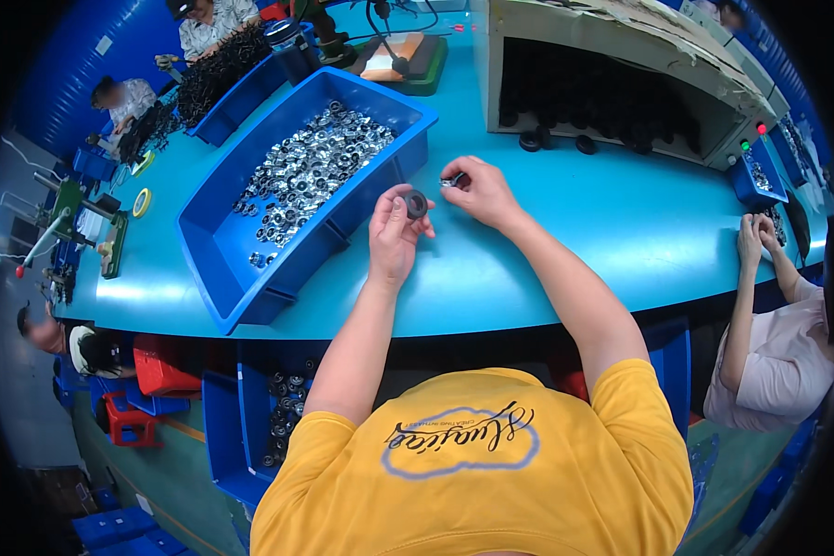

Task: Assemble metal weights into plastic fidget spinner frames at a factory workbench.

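Over the blue-green table, my left hand (395,232) grips a black ring-shaped part (415,204) with a hole through its middle, held up between thumb and fingers. A short way to its right, my right hand (480,192) pinches a small shiny metal part (450,182) at its fingertips. The two parts are apart. Beside my left hand stands a large blue bin (315,264), tilted in the view, holding a heap of small shiny metal parts (317,167).
A pale box-like housing (493,83) at the back right holds many black rings, a few at its front edge. A hand press (65,218) stands far left. Co-workers sit left and right. A blue bin (227,431) with metal parts sits below the table edge.
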`<action>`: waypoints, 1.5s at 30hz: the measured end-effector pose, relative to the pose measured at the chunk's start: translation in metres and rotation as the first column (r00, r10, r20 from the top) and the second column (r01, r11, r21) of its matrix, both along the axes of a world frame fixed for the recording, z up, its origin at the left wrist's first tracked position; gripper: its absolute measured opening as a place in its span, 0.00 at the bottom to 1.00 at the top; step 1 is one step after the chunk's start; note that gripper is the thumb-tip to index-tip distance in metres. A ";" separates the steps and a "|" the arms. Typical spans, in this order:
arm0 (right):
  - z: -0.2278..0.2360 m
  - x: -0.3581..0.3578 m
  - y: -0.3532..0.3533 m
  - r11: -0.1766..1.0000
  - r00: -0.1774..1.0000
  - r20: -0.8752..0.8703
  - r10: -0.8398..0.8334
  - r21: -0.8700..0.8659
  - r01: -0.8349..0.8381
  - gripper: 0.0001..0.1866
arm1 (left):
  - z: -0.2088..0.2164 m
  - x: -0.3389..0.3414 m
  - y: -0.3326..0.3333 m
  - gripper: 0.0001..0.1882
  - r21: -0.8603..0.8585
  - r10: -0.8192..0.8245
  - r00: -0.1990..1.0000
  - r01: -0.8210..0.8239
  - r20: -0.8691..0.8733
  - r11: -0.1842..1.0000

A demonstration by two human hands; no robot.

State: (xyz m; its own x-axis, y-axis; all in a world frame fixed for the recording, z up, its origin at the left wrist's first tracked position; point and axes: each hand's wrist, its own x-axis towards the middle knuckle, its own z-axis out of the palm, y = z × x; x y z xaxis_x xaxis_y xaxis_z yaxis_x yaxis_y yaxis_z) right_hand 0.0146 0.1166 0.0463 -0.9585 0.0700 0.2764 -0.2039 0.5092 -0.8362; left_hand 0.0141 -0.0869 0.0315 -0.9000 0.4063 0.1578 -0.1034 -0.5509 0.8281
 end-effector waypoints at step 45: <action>-0.004 0.053 0.010 0.918 0.998 -0.042 -0.037 -0.397 0.017 0.15 | -0.014 0.004 0.048 0.18 -0.290 -0.087 0.989 0.050 -0.116 0.956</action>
